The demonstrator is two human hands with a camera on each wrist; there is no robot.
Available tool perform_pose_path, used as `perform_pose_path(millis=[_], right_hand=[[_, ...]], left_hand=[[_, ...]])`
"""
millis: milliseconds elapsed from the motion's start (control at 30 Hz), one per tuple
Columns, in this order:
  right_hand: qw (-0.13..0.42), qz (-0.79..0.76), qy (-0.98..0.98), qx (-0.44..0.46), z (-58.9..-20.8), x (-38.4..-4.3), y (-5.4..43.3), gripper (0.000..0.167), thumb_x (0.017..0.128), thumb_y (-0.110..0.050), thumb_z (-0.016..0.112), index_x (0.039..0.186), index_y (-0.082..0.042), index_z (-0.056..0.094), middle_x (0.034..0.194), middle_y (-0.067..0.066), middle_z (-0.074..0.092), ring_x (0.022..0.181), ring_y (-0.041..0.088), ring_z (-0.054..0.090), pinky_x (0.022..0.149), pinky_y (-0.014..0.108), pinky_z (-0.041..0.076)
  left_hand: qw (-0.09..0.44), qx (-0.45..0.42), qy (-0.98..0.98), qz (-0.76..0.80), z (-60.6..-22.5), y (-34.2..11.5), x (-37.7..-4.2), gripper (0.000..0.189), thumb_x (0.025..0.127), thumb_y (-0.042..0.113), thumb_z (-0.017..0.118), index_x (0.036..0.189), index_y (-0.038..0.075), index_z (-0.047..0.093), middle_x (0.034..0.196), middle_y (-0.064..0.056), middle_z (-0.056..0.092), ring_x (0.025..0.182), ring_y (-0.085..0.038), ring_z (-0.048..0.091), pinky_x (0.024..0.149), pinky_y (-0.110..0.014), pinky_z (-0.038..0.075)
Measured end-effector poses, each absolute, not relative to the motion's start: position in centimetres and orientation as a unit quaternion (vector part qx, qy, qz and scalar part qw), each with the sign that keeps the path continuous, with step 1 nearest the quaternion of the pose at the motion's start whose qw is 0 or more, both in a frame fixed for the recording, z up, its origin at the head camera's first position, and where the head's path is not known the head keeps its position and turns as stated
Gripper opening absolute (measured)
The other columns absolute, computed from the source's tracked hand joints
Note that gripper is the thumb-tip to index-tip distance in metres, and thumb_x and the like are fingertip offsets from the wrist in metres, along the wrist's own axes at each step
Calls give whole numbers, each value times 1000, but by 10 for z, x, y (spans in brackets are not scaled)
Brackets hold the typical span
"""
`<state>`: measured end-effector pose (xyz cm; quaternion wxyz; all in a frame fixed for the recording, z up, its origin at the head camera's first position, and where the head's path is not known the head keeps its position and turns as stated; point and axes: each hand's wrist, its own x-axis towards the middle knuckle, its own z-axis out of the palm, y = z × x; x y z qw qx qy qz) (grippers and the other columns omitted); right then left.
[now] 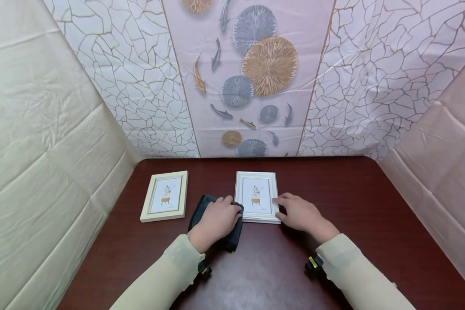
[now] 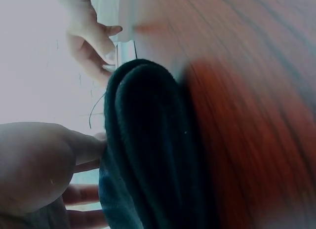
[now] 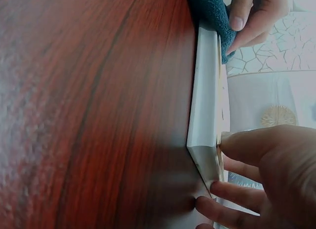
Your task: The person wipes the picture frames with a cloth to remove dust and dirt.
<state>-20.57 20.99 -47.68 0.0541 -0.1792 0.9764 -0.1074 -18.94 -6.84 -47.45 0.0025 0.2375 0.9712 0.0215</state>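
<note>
My left hand (image 1: 217,220) grips a dark, folded cloth (image 1: 234,239) whose right end meets the lower left side of a white picture frame (image 1: 256,196). In the left wrist view the cloth (image 2: 153,120) shows as a thick fold, with the thumb and fingers along it. The white frame lies face up and holds a plant print. At its right edge is my right hand (image 1: 303,215); in the right wrist view the thumb is on the front edge of the frame (image 3: 203,91) and fingers are at its side and corner.
A cream picture frame (image 1: 164,196) with a similar print lies left of the cloth, slightly turned. Both frames rest on a dark red wooden table (image 1: 344,189). Patterned fabric (image 1: 271,64) hangs behind the table, and pale fabric walls (image 1: 42,172) stand on both sides.
</note>
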Motion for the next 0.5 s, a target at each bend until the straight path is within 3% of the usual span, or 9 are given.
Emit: perform_pose_path(millis=[267,500], right_hand=[[63,-110,975,-182,-475,-208,209,53,104,-29,76,153,-10,67,164,18,52,145,39,56,102,58,55],[61,-110,975,-183,-473,-209,206,52,104,-27,76,151,-8,67,163,20,53,146,40,55,105,59,54]], left_hand=[[-6,239,971,-1,-479,-60,-192,27,113,35,63,125,18,81,123,-10,67,99,-27,64,80,-49,60],[-11,247,969,3,-478,-61,-198,28,114,33,61,121,17,83,115,-9,66,86,-21,56,68,-37,58]])
